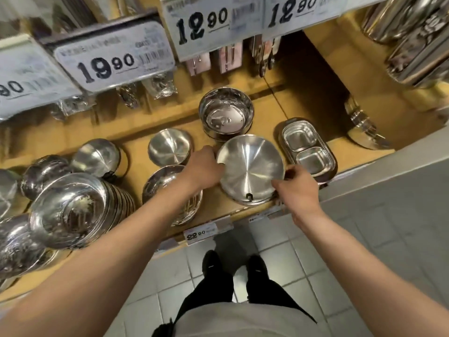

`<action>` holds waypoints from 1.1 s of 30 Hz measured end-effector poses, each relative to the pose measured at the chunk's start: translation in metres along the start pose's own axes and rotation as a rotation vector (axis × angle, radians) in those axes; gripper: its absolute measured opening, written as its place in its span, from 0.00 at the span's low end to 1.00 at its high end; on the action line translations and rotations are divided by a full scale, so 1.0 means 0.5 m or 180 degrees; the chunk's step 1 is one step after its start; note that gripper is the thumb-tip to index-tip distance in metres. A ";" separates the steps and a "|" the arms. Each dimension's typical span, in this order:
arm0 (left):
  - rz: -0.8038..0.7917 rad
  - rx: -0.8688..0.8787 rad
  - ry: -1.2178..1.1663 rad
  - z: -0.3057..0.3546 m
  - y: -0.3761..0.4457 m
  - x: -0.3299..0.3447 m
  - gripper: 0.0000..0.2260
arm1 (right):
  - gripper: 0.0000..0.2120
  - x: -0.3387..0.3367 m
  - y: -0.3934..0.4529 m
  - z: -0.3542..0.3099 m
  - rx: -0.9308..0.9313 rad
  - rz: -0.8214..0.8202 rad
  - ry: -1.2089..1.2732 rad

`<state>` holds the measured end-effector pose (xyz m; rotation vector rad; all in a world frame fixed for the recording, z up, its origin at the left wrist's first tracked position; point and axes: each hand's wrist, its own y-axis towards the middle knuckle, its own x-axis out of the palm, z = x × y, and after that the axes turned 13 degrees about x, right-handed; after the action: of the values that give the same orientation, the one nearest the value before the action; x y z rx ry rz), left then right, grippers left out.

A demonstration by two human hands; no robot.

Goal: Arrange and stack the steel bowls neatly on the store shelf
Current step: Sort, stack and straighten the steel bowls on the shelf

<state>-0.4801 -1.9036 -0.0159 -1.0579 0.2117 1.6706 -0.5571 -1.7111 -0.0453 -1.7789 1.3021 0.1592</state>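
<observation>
Both our left hand (206, 164) and right hand (297, 183) grip the steel bowl (250, 166) at the shelf (279, 103) edge, where tilting it risks toppling the stack.

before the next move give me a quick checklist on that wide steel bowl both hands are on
1. Left hand on the rim of the wide bowl: ok, fingers over the left edge.
2. Right hand on the opposite rim: ok, pinching the right edge.
3. Bowl seated level on the stack beneath: cannot tell, underside hidden.
4. Clear of the divided tray: ok, narrow gap visible.
5. Clear of the deep bowl behind: not ok, rims overlap in view.
6. Stack back from the shelf edge: not ok, close to the edge.
</observation>
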 end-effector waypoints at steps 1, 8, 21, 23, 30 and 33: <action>-0.0042 -0.0054 -0.0045 0.001 -0.006 0.005 0.14 | 0.07 -0.009 0.010 -0.005 -0.0107 0.0043 -0.0151; 0.0142 -0.0482 -0.0760 0.026 -0.043 0.039 0.03 | 0.07 -0.060 0.053 -0.038 -0.0976 0.0025 -0.1135; 0.0989 -0.0123 -0.0190 0.026 -0.040 0.057 0.13 | 0.11 -0.064 0.048 -0.004 -0.1046 -0.0172 -0.0862; 0.1066 -0.0079 -0.0199 0.023 -0.036 0.062 0.13 | 0.12 -0.059 0.046 0.003 -0.0957 -0.0212 -0.0787; 0.1264 -0.0263 -0.0957 0.012 -0.029 0.075 0.12 | 0.10 -0.053 0.042 0.002 -0.0915 -0.0247 -0.0681; 0.1234 -0.0356 -0.0988 0.007 -0.029 0.078 0.13 | 0.10 -0.058 0.045 -0.006 -0.0999 -0.0192 -0.0721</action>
<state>-0.4699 -1.8689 -0.0366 -0.8586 0.1255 2.1933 -0.5895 -1.6940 -0.0401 -1.9929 1.1038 0.5407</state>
